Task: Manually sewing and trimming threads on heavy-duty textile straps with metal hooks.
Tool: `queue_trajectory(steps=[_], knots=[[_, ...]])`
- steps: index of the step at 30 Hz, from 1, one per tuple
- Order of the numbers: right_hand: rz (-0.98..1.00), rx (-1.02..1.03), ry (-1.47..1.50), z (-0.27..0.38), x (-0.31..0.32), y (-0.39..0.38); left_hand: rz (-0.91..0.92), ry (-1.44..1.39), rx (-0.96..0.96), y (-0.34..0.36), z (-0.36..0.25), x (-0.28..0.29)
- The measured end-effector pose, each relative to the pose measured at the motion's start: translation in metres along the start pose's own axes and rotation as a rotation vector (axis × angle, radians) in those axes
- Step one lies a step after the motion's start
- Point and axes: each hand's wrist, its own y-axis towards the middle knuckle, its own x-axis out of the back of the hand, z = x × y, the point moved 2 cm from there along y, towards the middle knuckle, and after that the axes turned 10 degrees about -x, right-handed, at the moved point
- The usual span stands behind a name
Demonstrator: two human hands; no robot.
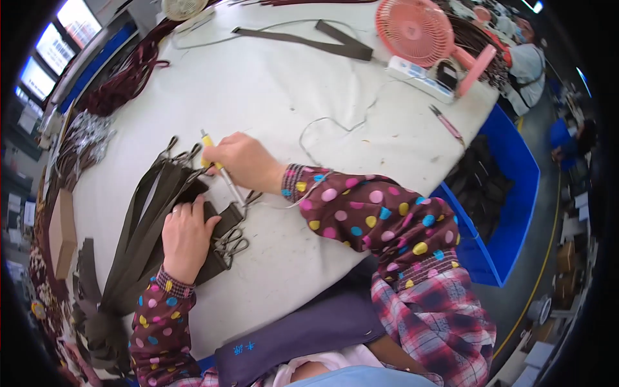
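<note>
Dark straps [137, 226] are being kept bunched on the near left part of the table [277, 106], with metal clips [233, 242] showing at their ends on the side toward the right. The bunch is being covered in part by the left hand [186, 235], which is lying palm down with its fingers a little apart and its thumb spread; whether anything is being pinched beneath it cannot be told. A slim yellow and white tool [228, 185] is being gripped in the closed fingers of the right hand [248, 161], just beyond the left, over the clip ends.

The work is judged to be under way and not finished: clips are already being carried by the straps, while the tool is being held among them. How many straps are done and how many are left cannot be told. One loose strap [309, 42] is being left apart at the far side.

To the right, just beyond the table edge, a blue bin [514, 213] is being filled in part by a dark heap [480, 187], apparently similar straps; whether these are finished or waiting is not being shown. At the left edge a tan box [62, 235] is standing, its contents not being visible.
</note>
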Motion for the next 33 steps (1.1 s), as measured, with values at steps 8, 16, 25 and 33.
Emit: queue_trajectory(steps=[8, 16, 25, 33], knots=[[-0.013, 0.016, -0.065, 0.013, 0.007, 0.008, 0.062, -0.47, 0.126, 0.013, 0.028, 0.01], [-0.068, 0.077, -0.043, 0.023, 0.017, 0.012, -0.132, -1.304, 0.128, 0.009, 0.041, 0.008], [0.187, -0.236, -0.023, -0.009, 0.013, -0.01, -0.133, -0.582, 0.103, -0.008, 0.057, -0.029], [0.391, -0.308, 0.024, 0.008, 0.022, -0.014, -0.051, -0.583, -0.003, -0.081, 0.03, 0.024]])
